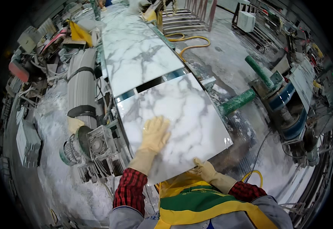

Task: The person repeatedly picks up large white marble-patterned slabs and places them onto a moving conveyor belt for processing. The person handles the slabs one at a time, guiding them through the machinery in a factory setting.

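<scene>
A polished white stone slab with grey veins [189, 114] lies flat in front of me on a conveyor. My left hand [155, 134], in a cream rubber glove, rests flat on its left part with the fingers stretched out. At the near edge, my right hand [207, 171], gloved the same way, grips the slab's rim with the thumb side on top; its other fingers are mostly hidden. Beyond a narrow gap lies a longer veined slab [138, 53], apart from the near one. The near slab's surface looks wet and glossy.
A grey motor with a gearbox [97, 143] stands left of the conveyor. Green rollers [238, 102] jut out at the right, near a blue-rimmed machine [285, 99]. A yellow hose [193, 38] curls over the floor. Stacked slabs [28, 143] stand far left.
</scene>
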The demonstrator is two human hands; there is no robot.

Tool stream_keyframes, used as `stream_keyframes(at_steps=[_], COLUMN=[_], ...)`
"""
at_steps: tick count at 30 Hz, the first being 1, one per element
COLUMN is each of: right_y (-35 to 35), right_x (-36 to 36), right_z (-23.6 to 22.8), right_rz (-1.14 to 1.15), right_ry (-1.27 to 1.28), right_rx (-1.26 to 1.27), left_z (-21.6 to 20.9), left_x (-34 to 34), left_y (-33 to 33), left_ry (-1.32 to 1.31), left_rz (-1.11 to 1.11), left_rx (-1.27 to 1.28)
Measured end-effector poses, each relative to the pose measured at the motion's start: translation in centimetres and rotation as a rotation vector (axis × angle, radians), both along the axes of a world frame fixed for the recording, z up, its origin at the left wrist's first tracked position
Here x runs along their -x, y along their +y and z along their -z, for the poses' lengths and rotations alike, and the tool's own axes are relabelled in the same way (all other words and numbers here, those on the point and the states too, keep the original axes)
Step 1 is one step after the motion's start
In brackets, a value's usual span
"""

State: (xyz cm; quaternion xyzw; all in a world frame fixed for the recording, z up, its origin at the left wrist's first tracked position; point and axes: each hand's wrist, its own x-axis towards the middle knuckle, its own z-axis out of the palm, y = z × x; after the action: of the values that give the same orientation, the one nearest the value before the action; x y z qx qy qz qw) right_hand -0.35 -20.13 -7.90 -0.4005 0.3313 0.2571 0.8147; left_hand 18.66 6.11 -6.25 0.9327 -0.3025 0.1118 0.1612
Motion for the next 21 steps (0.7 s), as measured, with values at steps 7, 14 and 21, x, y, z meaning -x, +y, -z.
stream_keyframes(at_steps=[7,14,21], right_y=[-0.2,0.0,1.2], right_x=[1.4,1.8,-0.5], right_z=[4.1,6.3,8.5], right_rz=[0.025,0.013,0.077], right_ry=[-0.051,0.002,0.146], right_rx=[0.075,0.039,-0.032], left_z=[-1.7,-6.4,-11.7], left_x=[-13.6,-23.6,-21.0], left_y=[1.4,3.6,7.2], left_ry=[-0.267,0.552,-0.068], left_rz=[-0.139,-0.270,0.185], left_rx=[-0.115,-0.004,-0.546])
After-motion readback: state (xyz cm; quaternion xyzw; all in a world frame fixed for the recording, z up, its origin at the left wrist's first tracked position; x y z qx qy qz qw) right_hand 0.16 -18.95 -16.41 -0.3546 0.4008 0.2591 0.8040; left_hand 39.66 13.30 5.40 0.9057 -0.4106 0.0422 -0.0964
